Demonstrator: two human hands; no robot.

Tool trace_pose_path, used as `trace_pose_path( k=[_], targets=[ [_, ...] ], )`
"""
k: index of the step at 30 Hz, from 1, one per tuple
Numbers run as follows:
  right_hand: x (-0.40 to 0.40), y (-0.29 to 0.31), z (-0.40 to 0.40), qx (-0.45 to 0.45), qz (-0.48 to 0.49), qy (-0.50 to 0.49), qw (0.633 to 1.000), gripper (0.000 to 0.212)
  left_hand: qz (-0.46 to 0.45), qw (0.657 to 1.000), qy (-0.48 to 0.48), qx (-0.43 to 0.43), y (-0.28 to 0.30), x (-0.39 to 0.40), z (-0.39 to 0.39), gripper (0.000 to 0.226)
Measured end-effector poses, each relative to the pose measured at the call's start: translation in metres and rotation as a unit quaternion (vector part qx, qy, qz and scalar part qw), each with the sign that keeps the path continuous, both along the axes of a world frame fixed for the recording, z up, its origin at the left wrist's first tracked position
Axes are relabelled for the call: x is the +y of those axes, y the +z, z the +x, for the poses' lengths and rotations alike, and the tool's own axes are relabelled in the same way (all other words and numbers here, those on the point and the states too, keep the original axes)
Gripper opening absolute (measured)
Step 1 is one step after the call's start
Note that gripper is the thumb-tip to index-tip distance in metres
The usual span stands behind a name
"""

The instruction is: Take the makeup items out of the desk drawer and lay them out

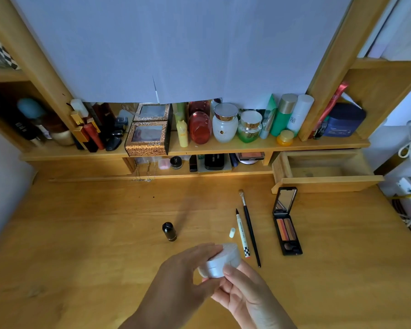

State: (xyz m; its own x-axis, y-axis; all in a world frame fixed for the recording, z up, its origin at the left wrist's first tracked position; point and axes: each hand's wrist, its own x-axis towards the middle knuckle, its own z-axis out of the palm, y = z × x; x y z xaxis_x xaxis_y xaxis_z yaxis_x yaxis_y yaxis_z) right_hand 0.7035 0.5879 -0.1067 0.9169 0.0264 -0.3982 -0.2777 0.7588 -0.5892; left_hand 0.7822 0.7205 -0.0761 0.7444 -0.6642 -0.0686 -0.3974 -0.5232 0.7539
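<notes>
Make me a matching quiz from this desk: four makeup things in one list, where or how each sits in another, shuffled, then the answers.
Things:
1. white round jar
2. eyeshadow palette
3. black lipstick tube
4. small white cap

States:
A. lies open on the desk, mirror up
B. held in both hands, left hand and right hand
C. lies just left of the white liner pen
D. stands alone, left of the other laid-out items

Pairs: 1-B, 2-A, 3-D, 4-C

Wood desk [81,233] w/ shelves [223,146], dim light
</notes>
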Motion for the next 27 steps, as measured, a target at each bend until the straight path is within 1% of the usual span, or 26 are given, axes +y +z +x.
trace_pose_path(
  k=[4, 5, 7, 9, 11, 13, 15, 16, 18, 20, 21, 22, 24, 26, 27],
  targets=[
    [0.001, -0.001, 0.002, -0.009, -0.069, -0.018, 0.997, 0.08, -0.002, 1.0, -0.007, 0.006, 0.003, -0.003, 0.001, 0.051],
    [0.001, -0.001, 0.002, -0.008, -0.08, -0.023, 0.996, 0.078, -0.011, 1.0, -0.008, 0.023, 0.004, -0.003, 0.002, 0.05],
    [-0.001, 0.0, 0.004, -0.007, -0.11, -0.015, 0.994, 0.075, -0.045, 0.995, -0.007, 0.087, 0.007, -0.002, 0.006, 0.047],
    [-0.003, 0.001, 0.004, -0.003, -0.14, 0.001, 0.99, 0.072, -0.076, 0.985, -0.014, 0.152, 0.012, -0.002, 0.011, 0.036],
    [-0.006, 0.001, 0.004, -0.003, -0.145, 0.013, 0.989, 0.072, -0.097, 0.978, -0.024, 0.186, 0.017, -0.003, 0.016, 0.026],
    [-0.008, 0.001, 0.004, -0.012, -0.131, 0.029, 0.991, 0.071, -0.103, 0.975, -0.024, 0.195, 0.021, -0.005, 0.021, 0.026],
    [-0.009, 0.0, 0.003, -0.02, -0.099, 0.05, 0.994, 0.071, -0.085, 0.983, -0.018, 0.161, 0.021, -0.004, 0.027, 0.027],
    [-0.01, -0.002, 0.002, -0.021, -0.078, 0.058, 0.995, 0.072, -0.061, 0.991, -0.017, 0.117, 0.02, -0.002, 0.03, 0.027],
    [-0.01, -0.007, -0.001, -0.016, -0.039, 0.069, 0.997, 0.072, 0.007, 1.0, -0.025, -0.017, 0.018, 0.001, 0.039, 0.027],
    [-0.01, -0.012, -0.002, -0.008, -0.014, 0.074, 0.997, 0.071, 0.074, 0.985, -0.057, -0.143, 0.018, 0.0, 0.048, 0.036],
    [-0.009, -0.014, -0.002, -0.001, -0.009, 0.07, 0.998, 0.07, 0.098, 0.976, -0.075, -0.177, 0.019, -0.002, 0.052, 0.04],
    [-0.007, -0.016, -0.001, 0.007, -0.01, 0.06, 0.998, 0.07, 0.112, 0.97, -0.086, -0.196, 0.019, -0.004, 0.057, 0.04],
    [-0.001, -0.021, 0.001, 0.03, -0.033, 0.038, 0.998, 0.07, 0.12, 0.968, -0.086, -0.2, 0.021, -0.01, 0.068, 0.032],
    [0.007, -0.025, 0.004, 0.072, -0.081, 0.014, 0.994, 0.07, 0.126, 0.969, -0.085, -0.197, 0.024, -0.016, 0.078, 0.028],
    [0.01, -0.027, 0.006, 0.096, -0.104, 0.0, 0.99, 0.065, 0.133, 0.969, -0.084, -0.193, 0.025, -0.02, 0.084, 0.026]
  ],
)
